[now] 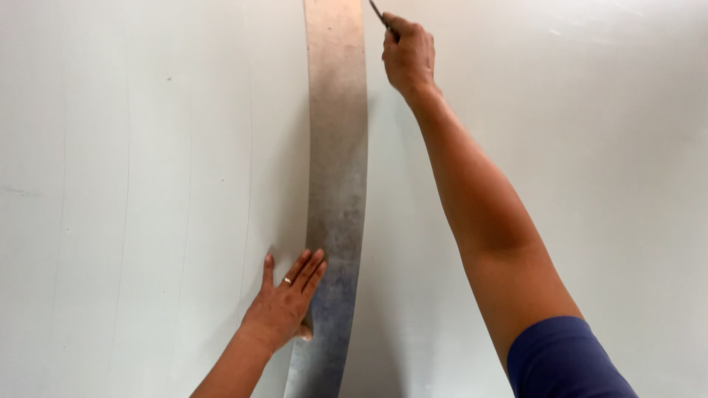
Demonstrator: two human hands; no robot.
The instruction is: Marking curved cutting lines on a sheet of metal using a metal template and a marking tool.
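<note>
A long, flat metal straightedge (338, 147), grey and worn, runs from the top to the bottom of the view across a large white sheet (147, 147). My left hand (287, 298) lies flat with fingers spread, pressing on the straightedge's left edge near the bottom; a ring is on one finger. My right hand (408, 55) is stretched far up beside the right edge of the straightedge, fingers closed on a thin dark pencil-like tool (378, 13) whose end runs out of the frame's top.
The white sheet fills the whole view on both sides of the straightedge, with faint lines and small specks on its left part. My right arm has a blue sleeve (564, 361) at the lower right.
</note>
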